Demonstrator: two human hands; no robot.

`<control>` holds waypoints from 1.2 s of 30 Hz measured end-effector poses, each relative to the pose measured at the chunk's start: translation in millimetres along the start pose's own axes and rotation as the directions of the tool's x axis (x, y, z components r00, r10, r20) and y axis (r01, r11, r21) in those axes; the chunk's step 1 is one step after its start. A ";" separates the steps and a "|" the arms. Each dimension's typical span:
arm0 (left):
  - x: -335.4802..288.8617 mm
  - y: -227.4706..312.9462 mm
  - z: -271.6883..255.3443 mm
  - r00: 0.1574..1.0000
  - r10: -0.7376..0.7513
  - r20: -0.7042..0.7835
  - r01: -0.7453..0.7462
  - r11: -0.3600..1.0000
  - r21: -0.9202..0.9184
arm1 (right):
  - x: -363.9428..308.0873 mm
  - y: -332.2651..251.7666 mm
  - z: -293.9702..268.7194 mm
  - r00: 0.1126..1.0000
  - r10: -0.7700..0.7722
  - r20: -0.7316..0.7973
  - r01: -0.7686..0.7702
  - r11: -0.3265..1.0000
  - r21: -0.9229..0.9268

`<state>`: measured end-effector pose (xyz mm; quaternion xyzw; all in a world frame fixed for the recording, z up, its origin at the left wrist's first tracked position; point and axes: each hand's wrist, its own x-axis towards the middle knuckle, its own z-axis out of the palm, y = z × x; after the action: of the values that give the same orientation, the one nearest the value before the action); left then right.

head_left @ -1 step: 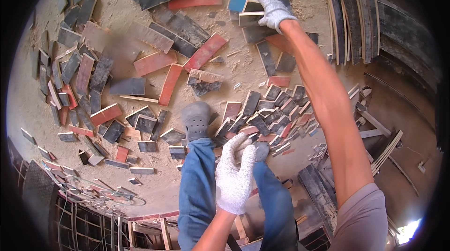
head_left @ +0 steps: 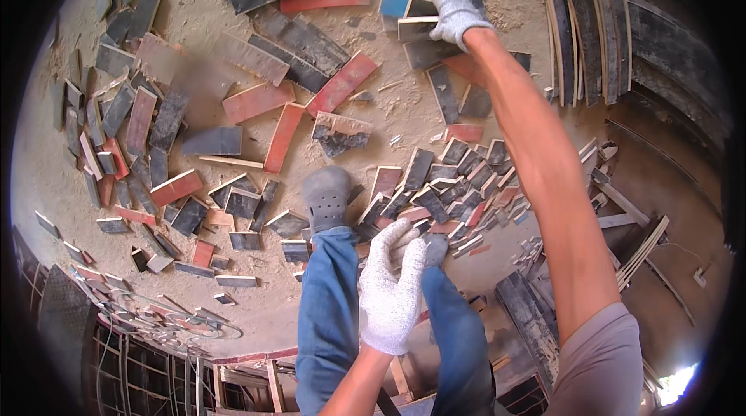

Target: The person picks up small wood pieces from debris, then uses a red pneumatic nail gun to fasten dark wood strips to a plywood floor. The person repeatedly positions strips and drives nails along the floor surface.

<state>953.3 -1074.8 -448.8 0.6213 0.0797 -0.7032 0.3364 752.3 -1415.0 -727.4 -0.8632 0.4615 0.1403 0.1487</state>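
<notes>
Plywood offcuts (head_left: pixel 416 31) at upper centre, pinched by the right hand (head_left: pixel 457 16), seem mid-gathering; left hand (head_left: pixel 390 292), lower centre, loosely curled; lifting needs firm hold

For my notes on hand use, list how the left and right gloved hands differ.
The right hand reaches far out, fingers and thumb around dark boards; the left hand shows nothing in its grasp. The left hand is close in, in front of the blue trousers, and looks larger in the picture; the right hand looks smaller. Both wear pale gloves below bare forearms.
</notes>
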 end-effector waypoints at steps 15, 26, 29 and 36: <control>0.1 -16.4 -10.1 0.992 0.093 -0.082 -0.095 0.995 -0.018 | -127.4 -70.7 -40.9 0.868 0.347 0.356 -0.366 0.931 -0.014; -4.8 -17.9 -3.7 0.998 0.066 -0.006 -0.066 0.998 -0.012 | -162.2 -39.0 71.4 0.929 0.335 0.157 -0.331 0.942 -0.052; -4.2 -25.8 -14.4 0.993 0.080 -0.085 -0.078 0.996 0.032 | -136.2 -115.8 40.0 0.854 0.328 0.403 -0.344 0.938 -0.035; 5.3 -42.6 -24.4 0.914 0.336 -0.228 -0.258 0.914 0.313 | -252.4 -184.2 -37.7 0.903 0.335 0.271 -0.427 0.777 0.463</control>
<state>949.0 -1031.4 -471.9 0.7591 -0.0690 -0.5533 0.3359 775.7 -1141.4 -573.6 -0.6648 0.6327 0.1143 0.3802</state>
